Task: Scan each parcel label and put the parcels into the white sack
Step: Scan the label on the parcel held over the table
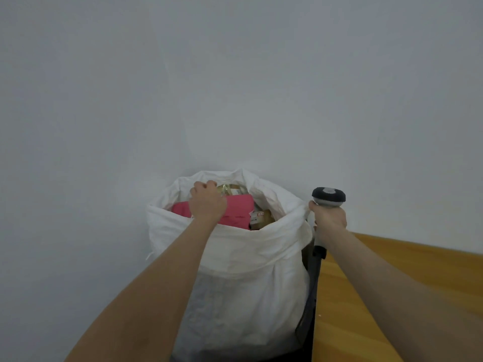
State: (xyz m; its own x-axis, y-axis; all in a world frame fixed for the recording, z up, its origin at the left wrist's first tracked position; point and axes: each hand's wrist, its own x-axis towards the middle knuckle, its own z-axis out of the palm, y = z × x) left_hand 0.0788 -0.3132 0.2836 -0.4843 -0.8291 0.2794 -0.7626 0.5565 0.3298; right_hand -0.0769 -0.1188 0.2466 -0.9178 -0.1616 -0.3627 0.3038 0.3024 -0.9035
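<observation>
Left hand (207,202) sunk in white sack (248,257) mouth, fingers curled over pink parcel (239,211), likely being seated atop the load. Scanner (328,196) clasped upright by right hand (329,218), kept clear beside sack rim, over bench (392,278).

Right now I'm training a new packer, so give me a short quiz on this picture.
1. True or false: the right hand grips the scanner.
2. Which hand reaches into the sack?
3. The parcel under that hand is: A blue, B pink, C green.
Key: 1 true; 2 the left hand; 3 B.
</observation>
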